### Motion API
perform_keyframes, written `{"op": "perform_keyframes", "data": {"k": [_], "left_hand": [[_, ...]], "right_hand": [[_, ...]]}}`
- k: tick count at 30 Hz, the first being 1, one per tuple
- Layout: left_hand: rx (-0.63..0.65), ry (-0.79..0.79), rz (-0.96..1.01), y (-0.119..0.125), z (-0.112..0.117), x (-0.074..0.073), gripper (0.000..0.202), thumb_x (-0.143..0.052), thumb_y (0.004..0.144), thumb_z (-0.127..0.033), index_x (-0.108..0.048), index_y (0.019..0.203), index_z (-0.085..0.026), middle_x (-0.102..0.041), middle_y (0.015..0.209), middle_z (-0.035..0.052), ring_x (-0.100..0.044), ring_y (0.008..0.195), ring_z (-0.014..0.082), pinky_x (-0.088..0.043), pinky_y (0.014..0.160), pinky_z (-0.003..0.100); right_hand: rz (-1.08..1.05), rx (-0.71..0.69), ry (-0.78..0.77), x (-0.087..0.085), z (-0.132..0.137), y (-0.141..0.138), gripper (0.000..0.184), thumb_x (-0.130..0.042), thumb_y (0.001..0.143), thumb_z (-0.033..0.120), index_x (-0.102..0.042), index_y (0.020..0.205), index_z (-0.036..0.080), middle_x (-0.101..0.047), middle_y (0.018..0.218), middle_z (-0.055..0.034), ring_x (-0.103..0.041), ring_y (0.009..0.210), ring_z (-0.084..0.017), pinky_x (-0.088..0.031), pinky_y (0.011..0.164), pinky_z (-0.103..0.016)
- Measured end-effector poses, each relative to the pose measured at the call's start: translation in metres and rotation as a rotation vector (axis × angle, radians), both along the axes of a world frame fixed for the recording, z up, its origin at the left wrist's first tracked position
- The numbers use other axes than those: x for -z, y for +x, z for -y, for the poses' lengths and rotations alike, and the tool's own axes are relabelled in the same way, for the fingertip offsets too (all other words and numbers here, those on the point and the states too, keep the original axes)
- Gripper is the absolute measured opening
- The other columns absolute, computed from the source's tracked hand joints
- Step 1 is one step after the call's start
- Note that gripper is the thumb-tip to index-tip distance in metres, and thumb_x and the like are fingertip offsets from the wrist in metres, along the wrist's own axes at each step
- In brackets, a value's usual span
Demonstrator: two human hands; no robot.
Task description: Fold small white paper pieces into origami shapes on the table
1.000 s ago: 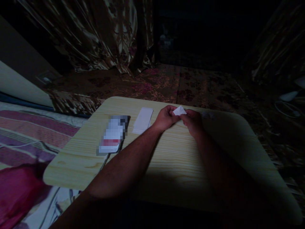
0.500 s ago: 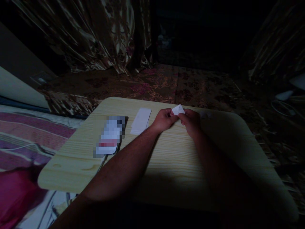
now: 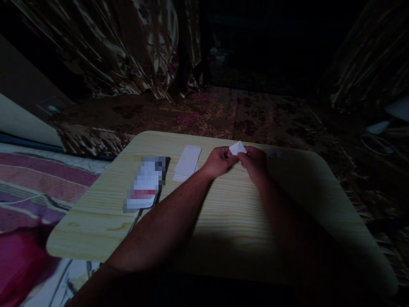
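Clock positions are read from the folded paper, with 12 o'clock at the far side of the table. The fingers of the left hand (image 3: 220, 162), at 8 o'clock, and of the right hand (image 3: 254, 163), at 4 o'clock, are pinched closed on the folded paper (image 3: 238, 148); some fingertips are hidden. The piece is white, matte and small, with a peaked top and a visible crease. It is held near the table's far edge.

Between 8 and 9 o'clock lies a stack of paper strips (image 3: 188, 163), white, smooth and narrow, with slightly offset ends. Farther out, at 8 o'clock, a flat rectangular item (image 3: 145, 183) is pixelated; a reddish band crosses it. At 3 o'clock lie small pale pieces (image 3: 275, 154), too dim to identify.

The table (image 3: 223, 209) has pale, wood-grained surfacing and rounded corners. Striped bedding (image 3: 47, 179) occupies 9 o'clock. A glossy, pleated curtain (image 3: 159, 42) hangs between 10 and 11 o'clock, above floral fabric (image 3: 198, 111). The room is dark.
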State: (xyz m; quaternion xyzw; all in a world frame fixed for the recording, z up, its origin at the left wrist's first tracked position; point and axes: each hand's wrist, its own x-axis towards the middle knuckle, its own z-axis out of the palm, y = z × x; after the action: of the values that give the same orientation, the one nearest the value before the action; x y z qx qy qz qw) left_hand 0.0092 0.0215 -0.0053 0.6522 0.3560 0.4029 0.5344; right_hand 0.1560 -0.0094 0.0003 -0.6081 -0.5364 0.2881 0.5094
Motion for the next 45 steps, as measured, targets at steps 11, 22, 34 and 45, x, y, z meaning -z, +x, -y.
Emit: {"op": "perform_keyframes", "data": {"k": [11, 22, 34, 45], "left_hand": [[0.001, 0.044, -0.03, 0.0, -0.0017, 0.0041, 0.03, -0.068, 0.071, -0.04, -0.054, 0.068, -0.014, -0.05, 0.062, -0.0021, -0.039, 0.054, 0.0066, -0.027, 0.05, 0.021], [-0.002, 0.03, -0.032, -0.0006, -0.0015, 0.0029, 0.029, -0.07, 0.069, -0.039, -0.055, 0.069, -0.014, -0.05, 0.059, -0.0026, -0.039, 0.052, 0.0065, -0.026, 0.049, 0.02], [-0.005, 0.036, -0.042, -0.0002, 0.0, 0.0006, 0.029, -0.069, 0.069, -0.039, -0.053, 0.066, -0.015, -0.049, 0.057, -0.0029, -0.038, 0.051, 0.0065, -0.026, 0.048, 0.02], [0.006, 0.05, -0.049, -0.0007, -0.0009, 0.0019, 0.028, -0.066, 0.072, -0.038, -0.051, 0.065, -0.015, -0.048, 0.055, -0.0034, -0.038, 0.05, 0.0065, -0.026, 0.048, 0.021]], "right_hand": [[-0.017, 0.006, -0.007, -0.0014, 0.0009, -0.0013, 0.019, -0.062, 0.066, 0.035, -0.063, 0.07, 0.017, -0.048, 0.05, 0.0052, -0.04, 0.049, -0.01, -0.029, 0.046, -0.024], [-0.01, 0.017, -0.005, -0.0029, 0.002, -0.0019, 0.017, -0.059, 0.066, 0.034, -0.063, 0.07, 0.018, -0.049, 0.05, 0.0049, -0.04, 0.048, -0.011, -0.03, 0.046, -0.024], [0.008, 0.016, -0.008, -0.0025, 0.0016, -0.0018, 0.018, -0.06, 0.067, 0.034, -0.065, 0.072, 0.017, -0.05, 0.051, 0.0041, -0.042, 0.05, -0.012, -0.028, 0.046, -0.024], [-0.008, 0.02, 0.005, -0.0036, 0.0035, -0.0033, 0.016, -0.061, 0.066, 0.034, -0.063, 0.069, 0.018, -0.05, 0.052, 0.0035, -0.042, 0.051, -0.012, -0.031, 0.046, -0.023]]}}
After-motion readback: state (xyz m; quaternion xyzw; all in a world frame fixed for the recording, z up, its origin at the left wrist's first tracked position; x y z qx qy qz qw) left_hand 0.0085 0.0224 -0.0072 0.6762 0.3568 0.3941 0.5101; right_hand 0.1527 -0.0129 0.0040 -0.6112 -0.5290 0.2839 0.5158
